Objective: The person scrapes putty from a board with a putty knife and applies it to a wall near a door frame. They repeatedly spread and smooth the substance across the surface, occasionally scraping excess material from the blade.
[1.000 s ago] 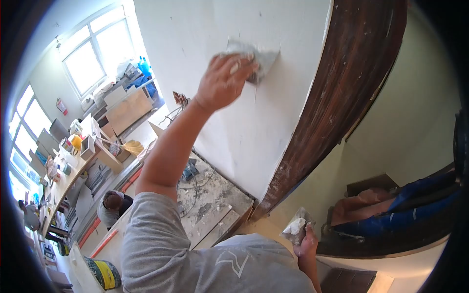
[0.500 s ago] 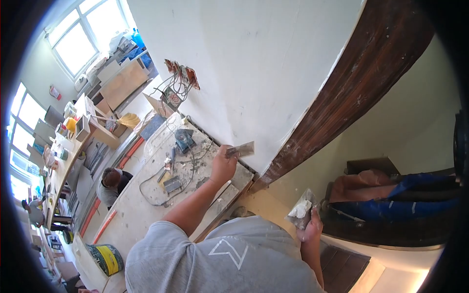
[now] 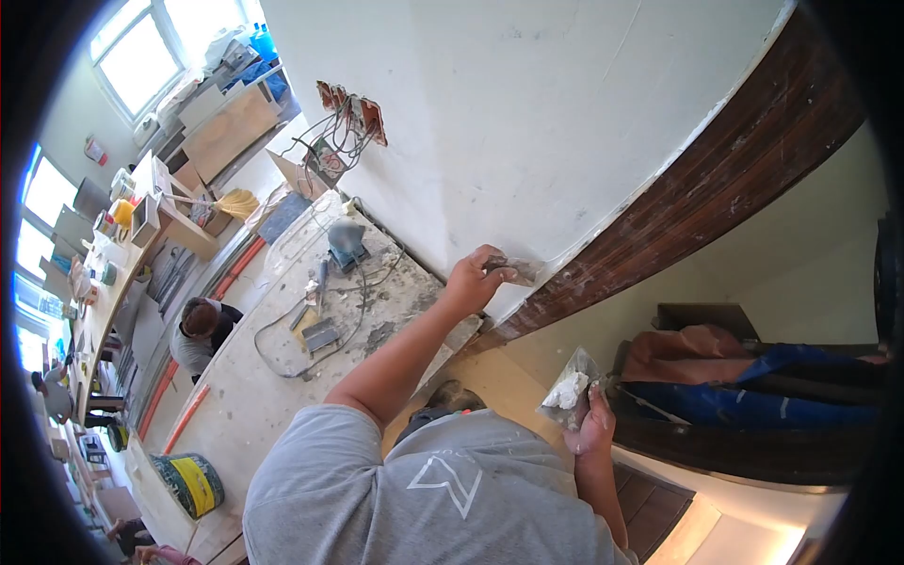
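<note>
My left hand [image 3: 476, 281] is closed on a flat metal scraper [image 3: 521, 271], its blade at the white wall [image 3: 471, 132] beside the dark wooden trim [image 3: 678, 202]. Lower right, my right hand [image 3: 593, 426] grips a broad metal blade [image 3: 576, 363] with a lump of white paste [image 3: 567, 391] on it. The two hands are apart.
A dusty worktop [image 3: 282, 330] holds a blue power tool [image 3: 347, 247], its cord and hand tools. Wires [image 3: 356, 132] hang from a wall opening. Left are a person [image 3: 200, 330] and a bucket [image 3: 193, 482]. Blue and brown cloth [image 3: 753, 377] lies right.
My left hand has moved right along the wall with the scraper, closer to the wooden trim. My right hand and its blade have shifted slightly left and up, and the view has shifted.
</note>
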`<action>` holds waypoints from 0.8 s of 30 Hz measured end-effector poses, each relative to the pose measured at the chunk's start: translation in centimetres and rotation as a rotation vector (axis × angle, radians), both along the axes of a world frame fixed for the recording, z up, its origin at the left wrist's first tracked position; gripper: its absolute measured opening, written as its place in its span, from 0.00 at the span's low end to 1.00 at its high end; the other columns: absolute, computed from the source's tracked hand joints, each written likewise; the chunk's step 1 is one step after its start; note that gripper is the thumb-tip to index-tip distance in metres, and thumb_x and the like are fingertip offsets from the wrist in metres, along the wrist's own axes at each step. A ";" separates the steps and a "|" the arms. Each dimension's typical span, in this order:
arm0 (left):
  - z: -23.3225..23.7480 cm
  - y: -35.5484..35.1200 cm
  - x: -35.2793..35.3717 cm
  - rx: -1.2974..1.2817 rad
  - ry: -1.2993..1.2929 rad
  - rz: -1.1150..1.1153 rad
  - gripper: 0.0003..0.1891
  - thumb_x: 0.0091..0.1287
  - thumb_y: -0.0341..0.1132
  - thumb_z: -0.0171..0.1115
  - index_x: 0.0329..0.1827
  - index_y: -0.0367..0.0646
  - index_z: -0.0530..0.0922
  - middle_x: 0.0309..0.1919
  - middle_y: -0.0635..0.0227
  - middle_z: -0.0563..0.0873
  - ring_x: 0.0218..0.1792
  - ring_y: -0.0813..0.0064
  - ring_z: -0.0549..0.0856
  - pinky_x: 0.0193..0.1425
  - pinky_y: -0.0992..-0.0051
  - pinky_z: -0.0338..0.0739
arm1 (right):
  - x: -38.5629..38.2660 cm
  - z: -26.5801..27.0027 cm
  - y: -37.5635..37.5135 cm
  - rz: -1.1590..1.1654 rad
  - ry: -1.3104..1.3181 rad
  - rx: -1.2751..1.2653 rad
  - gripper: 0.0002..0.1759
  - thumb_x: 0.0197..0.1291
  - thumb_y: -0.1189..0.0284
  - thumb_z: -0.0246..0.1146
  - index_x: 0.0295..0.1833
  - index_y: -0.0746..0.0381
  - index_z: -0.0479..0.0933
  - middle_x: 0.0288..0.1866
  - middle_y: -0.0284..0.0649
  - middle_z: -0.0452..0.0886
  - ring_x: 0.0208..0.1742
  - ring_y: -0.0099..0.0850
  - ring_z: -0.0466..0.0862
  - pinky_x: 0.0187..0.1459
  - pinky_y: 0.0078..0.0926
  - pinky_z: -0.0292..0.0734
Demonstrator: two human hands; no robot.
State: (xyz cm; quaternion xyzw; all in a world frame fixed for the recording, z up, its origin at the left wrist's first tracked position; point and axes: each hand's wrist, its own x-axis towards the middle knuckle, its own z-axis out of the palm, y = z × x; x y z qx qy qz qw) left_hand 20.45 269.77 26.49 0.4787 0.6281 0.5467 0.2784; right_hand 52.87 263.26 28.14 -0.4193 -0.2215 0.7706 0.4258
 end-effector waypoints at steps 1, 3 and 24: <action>0.5 0.5 0.3 -0.014 -0.008 -0.010 0.14 0.64 0.35 0.73 0.46 0.39 0.79 0.35 0.65 0.86 0.37 0.75 0.82 0.44 0.71 0.77 | 0.0 0.1 0.0 -0.001 -0.013 0.014 0.20 0.75 0.62 0.53 0.65 0.61 0.74 0.60 0.38 0.83 0.61 0.37 0.82 0.63 0.46 0.75; 1.6 1.1 0.7 -0.042 -0.023 -0.029 0.14 0.63 0.35 0.73 0.45 0.38 0.79 0.35 0.64 0.87 0.37 0.76 0.83 0.44 0.71 0.78 | 0.1 0.2 -0.2 -0.009 0.020 -0.001 0.21 0.75 0.62 0.53 0.66 0.62 0.73 0.61 0.39 0.82 0.61 0.37 0.82 0.63 0.46 0.75; 3.7 1.1 -1.7 0.396 1.132 -0.224 0.08 0.54 0.30 0.63 0.37 0.50 0.81 0.30 0.72 0.79 0.38 0.68 0.80 0.46 0.65 0.73 | 1.1 -0.4 -0.6 -0.027 0.085 0.029 0.23 0.76 0.62 0.52 0.69 0.63 0.70 0.63 0.41 0.80 0.62 0.39 0.81 0.65 0.46 0.74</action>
